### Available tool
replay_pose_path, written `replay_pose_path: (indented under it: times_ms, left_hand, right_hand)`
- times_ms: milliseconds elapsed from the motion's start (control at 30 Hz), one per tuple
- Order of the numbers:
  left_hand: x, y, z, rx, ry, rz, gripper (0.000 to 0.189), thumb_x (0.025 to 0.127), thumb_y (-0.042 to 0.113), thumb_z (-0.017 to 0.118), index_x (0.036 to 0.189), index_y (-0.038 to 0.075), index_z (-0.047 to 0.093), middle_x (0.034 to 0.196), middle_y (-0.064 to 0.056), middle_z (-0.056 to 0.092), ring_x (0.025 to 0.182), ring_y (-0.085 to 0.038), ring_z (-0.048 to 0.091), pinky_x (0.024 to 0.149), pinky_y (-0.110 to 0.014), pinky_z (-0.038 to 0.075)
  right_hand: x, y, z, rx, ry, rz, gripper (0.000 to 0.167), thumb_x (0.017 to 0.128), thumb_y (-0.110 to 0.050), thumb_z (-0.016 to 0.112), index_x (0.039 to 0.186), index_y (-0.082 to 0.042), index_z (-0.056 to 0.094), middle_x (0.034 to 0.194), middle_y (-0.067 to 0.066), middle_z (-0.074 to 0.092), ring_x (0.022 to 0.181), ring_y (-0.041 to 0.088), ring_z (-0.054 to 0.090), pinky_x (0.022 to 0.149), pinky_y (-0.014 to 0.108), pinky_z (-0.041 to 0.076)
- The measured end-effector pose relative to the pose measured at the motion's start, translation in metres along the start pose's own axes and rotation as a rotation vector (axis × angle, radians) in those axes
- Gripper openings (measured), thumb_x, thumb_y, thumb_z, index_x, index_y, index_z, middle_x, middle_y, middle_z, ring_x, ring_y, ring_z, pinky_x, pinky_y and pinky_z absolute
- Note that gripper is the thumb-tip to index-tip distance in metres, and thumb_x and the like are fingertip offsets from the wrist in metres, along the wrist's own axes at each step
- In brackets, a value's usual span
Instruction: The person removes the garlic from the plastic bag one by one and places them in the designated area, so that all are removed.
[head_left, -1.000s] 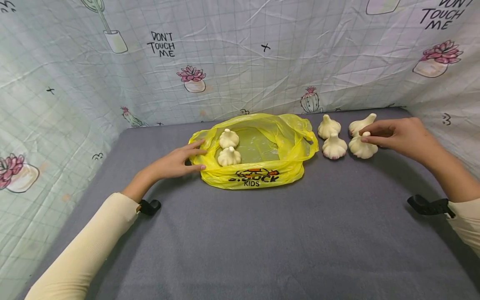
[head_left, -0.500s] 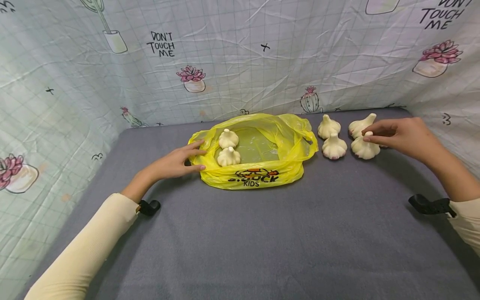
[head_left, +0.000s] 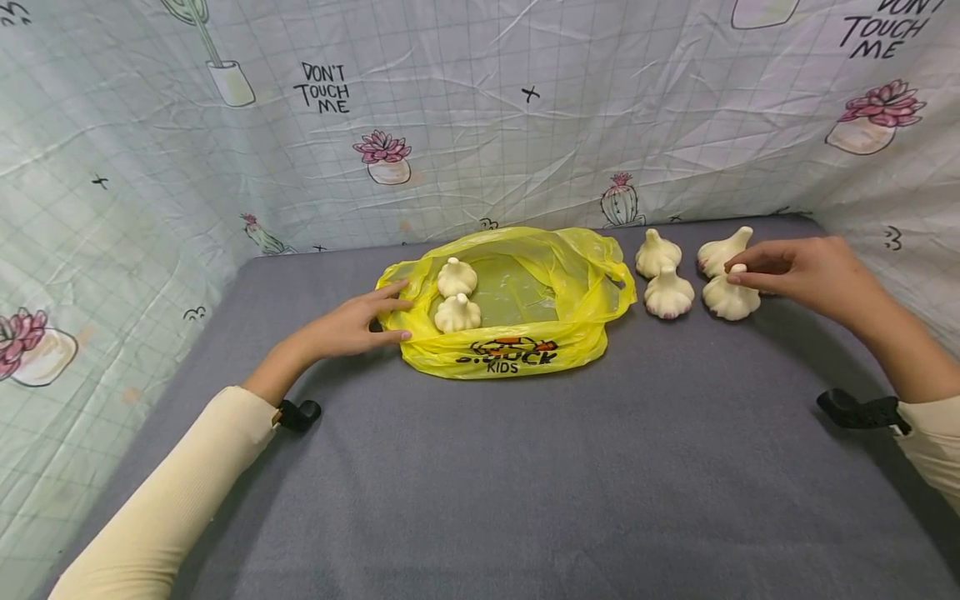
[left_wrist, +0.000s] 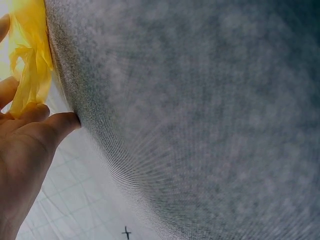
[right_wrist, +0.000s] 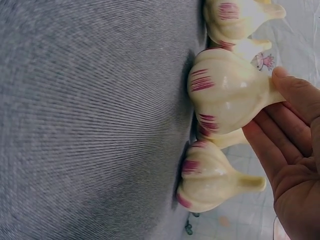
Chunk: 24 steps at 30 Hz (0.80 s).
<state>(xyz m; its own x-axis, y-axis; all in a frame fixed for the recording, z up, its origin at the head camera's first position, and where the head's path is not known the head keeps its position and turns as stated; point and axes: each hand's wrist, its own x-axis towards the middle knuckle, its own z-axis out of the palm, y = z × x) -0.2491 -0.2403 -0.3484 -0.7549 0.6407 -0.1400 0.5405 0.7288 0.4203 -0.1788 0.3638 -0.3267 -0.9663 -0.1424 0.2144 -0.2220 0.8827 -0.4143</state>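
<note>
My right hand [head_left: 813,271] pinches a pale garlic bulb [head_left: 731,298] by its stem, thumb on the near side. In the right wrist view this bulb [right_wrist: 225,90] shows purple streaks and seems to sit at the cloth; whether it touches cannot be told. Around it stand several more garlic bulbs [head_left: 670,293], one partly hidden behind the hand. At the left end of the yellow plastic bag [head_left: 510,354], my left hand [head_left: 352,325] rests with fingers extended against the side. Two garlic bulbs [head_left: 457,313] lie in the left part of the bag's wide mouth.
Grey cloth [head_left: 510,483] covers the table. A patterned curtain [head_left: 480,117] hangs along the back and both sides. Each wrist carries a black camera mount [head_left: 300,414].
The pinched garlic bulb has shifted slightly to the right with my right hand, then stayed nearly still. My left hand and the bag have hardly moved.
</note>
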Motion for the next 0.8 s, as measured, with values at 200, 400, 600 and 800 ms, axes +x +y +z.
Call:
replay_pose_path:
  times_ms: [200,400,600,800]
  left_hand:
    - [0.0,0.0,-0.001,-0.003,-0.003,-0.002,0.065,0.1,0.044,0.064,0.152,0.008,0.049,0.17,-0.009,0.015,0.155,-0.038,0.015,0.119,-0.062,0.021]
    - [0.001,0.001,-0.001,-0.003,-0.009,-0.007,0.065,0.1,0.044,0.064,0.152,0.007,0.049,0.17,-0.01,0.015,0.155,-0.038,0.015,0.119,-0.062,0.021]
    - [0.001,0.002,-0.002,-0.009,-0.02,-0.011,0.065,0.101,0.045,0.063,0.152,0.008,0.048,0.17,-0.01,0.015,0.155,-0.038,0.014,0.119,-0.062,0.021]
    - [0.001,0.002,-0.003,-0.009,-0.025,-0.018,0.065,0.101,0.044,0.062,0.152,0.007,0.048,0.17,-0.01,0.014,0.155,-0.038,0.014,0.119,-0.063,0.02]
  right_hand:
    - [-0.001,0.001,0.001,-0.006,0.014,-0.002,0.023,0.092,-0.035,0.078,0.107,-0.018,0.079,0.088,-0.005,0.078,0.071,-0.016,0.055,0.055,0.018,0.04]
    - [0.0,0.002,0.0,-0.017,0.007,-0.032,0.024,0.093,-0.034,0.077,0.111,-0.018,0.079,0.093,-0.013,0.076,0.075,-0.019,0.054,0.058,0.014,0.041]
    - [0.001,-0.004,-0.003,-0.048,0.03,-0.103,0.028,0.092,-0.027,0.078,0.118,-0.016,0.077,0.11,0.007,0.077,0.081,-0.02,0.055,0.063,0.008,0.041]
    - [0.004,-0.028,-0.006,-0.121,0.117,-0.23,0.027,0.092,-0.023,0.077,0.119,-0.018,0.076,0.11,0.004,0.075,0.087,-0.012,0.051,0.065,0.02,0.039]
